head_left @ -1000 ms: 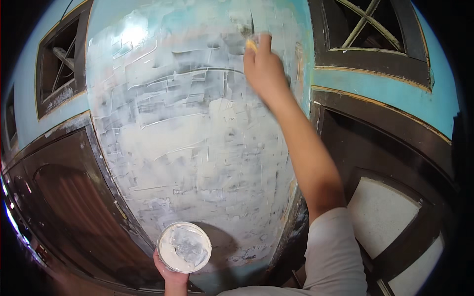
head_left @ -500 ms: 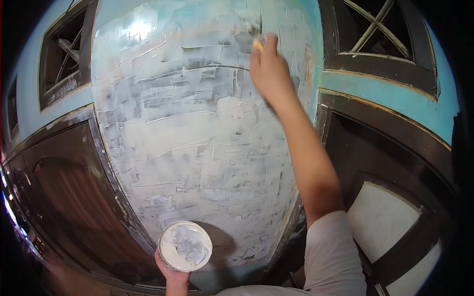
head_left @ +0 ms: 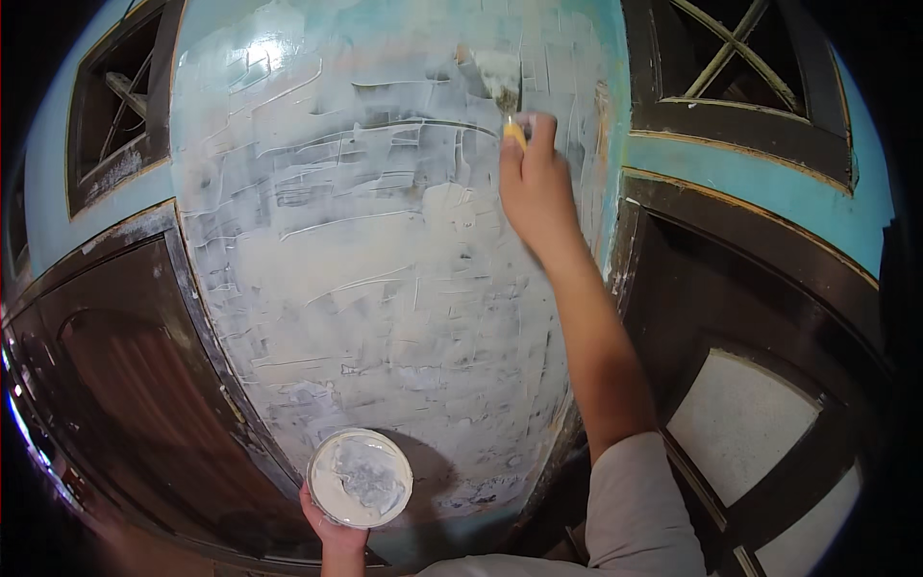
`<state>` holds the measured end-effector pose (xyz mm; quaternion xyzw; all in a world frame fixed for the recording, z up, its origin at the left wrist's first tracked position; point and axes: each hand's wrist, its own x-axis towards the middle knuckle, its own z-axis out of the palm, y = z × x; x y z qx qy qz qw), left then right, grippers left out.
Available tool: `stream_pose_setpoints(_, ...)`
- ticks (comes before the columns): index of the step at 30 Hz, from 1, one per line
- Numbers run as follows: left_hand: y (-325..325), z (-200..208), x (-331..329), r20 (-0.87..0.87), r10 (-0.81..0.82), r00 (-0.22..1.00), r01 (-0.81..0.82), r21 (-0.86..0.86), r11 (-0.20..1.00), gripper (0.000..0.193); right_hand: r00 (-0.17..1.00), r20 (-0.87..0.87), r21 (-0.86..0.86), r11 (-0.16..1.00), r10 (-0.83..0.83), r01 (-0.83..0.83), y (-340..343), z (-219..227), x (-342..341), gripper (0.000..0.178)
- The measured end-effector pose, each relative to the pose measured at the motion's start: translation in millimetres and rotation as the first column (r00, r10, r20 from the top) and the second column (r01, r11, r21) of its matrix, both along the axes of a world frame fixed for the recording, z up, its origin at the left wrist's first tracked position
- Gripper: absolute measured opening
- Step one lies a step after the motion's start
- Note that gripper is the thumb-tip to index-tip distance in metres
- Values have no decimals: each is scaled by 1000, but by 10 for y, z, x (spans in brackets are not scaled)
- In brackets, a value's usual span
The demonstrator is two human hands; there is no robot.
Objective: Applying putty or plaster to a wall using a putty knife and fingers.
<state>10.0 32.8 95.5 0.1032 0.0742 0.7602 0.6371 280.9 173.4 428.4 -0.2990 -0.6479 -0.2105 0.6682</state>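
My right hand is closed around the yellow handle of a putty knife, raised high against the wall. White putty covers part of its blade, which lies at the wall's surface. The wall carries uneven white and grey smears of putty with ridges and streaks, over light blue paint. Low in front of me, my left hand holds a round tub from below and its left side. Whitish putty with a greyish hollow in the middle fills the tub.
Dark wooden door frames flank the wall, with a brown door at left and a panelled door at right. Above them are a left vent opening and a right one with crossed slats.
My right hand has moved down a little and slightly right, and the putty knife's blade now shows with white putty on it. My left hand and the tub stay nearly in place.
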Motion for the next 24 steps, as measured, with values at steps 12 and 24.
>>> stream_pose_setpoints(12,46,-234,-213,-103,21,994,-22,-6,1000,54,988,-125,-97,989,96,-109,-233,-577,-40,25)
stream_pose_setpoints(24,-22,-195,-203,-71,19,997,-25,-86,996,49,798,100,-734,586,594,-344,-709,-2090,-255,33)
